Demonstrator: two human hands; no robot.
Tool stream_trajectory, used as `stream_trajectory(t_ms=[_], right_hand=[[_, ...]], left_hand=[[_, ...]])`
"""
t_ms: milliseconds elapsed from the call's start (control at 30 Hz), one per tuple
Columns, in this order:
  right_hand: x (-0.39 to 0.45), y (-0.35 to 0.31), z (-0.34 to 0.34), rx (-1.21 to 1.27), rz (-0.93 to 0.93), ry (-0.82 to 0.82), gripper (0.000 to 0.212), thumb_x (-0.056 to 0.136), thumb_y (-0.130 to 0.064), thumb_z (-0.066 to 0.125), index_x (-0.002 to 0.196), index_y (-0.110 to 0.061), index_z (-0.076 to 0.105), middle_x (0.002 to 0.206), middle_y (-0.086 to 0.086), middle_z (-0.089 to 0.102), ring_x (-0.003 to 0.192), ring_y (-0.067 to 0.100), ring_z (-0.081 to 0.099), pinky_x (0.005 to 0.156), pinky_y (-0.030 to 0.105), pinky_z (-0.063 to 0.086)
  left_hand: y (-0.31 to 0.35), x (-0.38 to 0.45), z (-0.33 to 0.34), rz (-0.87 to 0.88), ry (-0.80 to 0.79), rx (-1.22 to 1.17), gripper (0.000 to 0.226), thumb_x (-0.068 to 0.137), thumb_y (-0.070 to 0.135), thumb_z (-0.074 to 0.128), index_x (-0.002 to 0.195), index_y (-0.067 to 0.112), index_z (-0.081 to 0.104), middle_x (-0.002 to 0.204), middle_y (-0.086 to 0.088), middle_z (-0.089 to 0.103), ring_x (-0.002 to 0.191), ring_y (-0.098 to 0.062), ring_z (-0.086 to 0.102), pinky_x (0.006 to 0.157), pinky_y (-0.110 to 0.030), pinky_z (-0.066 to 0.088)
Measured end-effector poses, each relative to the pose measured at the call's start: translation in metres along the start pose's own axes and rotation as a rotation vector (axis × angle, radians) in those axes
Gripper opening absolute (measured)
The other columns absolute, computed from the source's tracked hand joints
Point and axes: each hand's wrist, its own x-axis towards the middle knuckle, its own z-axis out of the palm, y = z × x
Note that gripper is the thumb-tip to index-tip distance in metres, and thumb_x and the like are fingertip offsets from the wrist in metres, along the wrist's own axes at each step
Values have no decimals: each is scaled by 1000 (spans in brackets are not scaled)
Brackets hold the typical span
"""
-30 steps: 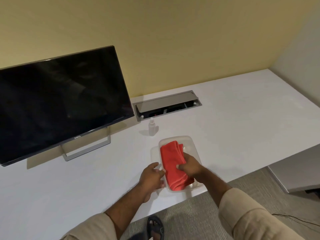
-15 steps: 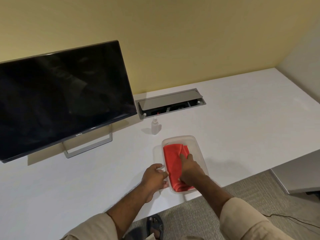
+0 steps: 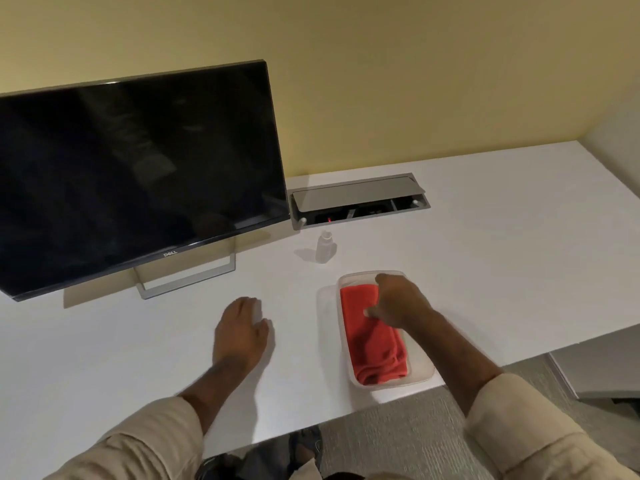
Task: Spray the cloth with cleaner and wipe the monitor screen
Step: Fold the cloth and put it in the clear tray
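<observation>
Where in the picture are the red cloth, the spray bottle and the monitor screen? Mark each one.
red cloth (image 3: 375, 351), head view, on the middle of its folded top face
spray bottle (image 3: 325, 249), head view, on the clear body below the cap
monitor screen (image 3: 138, 174), head view, on the middle of the dark panel

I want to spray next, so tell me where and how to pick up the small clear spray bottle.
Grip the small clear spray bottle around its straight body, below the narrower cap. It stands upright and alone on the white desk, so come from the near side with the free left hand.
</observation>
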Motion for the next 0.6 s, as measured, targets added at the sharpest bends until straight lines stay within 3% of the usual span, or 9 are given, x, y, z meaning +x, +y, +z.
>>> stream_trajectory(t_ms=[133,300,433,600], right_hand=[[20,-16,-18,91,-64,139,57,84,-29,74,135,-13,53,136,7,58,125,26,53,103,34,42],[48,-43,-26,161,-128,264,45,86,-26,72,129,-17,60,122,5,67,113,24,61,96,33,46],[70,-65,-27,186,-147,295,48,87,-25,70,133,-17,57,123,8,68,110,25,63,95,34,48],[88,-83,-22,227,-147,270,45,89,-21,66,133,-18,58,124,9,67,110,29,62,92,35,50]], left_hand=[[-49,-1,0,-19,-34,208,69,99,49,36,154,7,33,162,-12,31,151,-33,24,123,-42,21],[-89,-12,7,40,-112,319,86,92,67,-1,159,12,-1,167,-2,-11,155,-21,-11,126,-38,-2],[-90,-13,10,47,-86,333,85,92,68,-7,157,15,-7,166,-1,-14,154,-20,-14,126,-38,-3],[-92,-13,12,52,-63,330,82,95,66,-1,160,16,-2,168,0,-10,155,-20,-11,127,-40,1]])
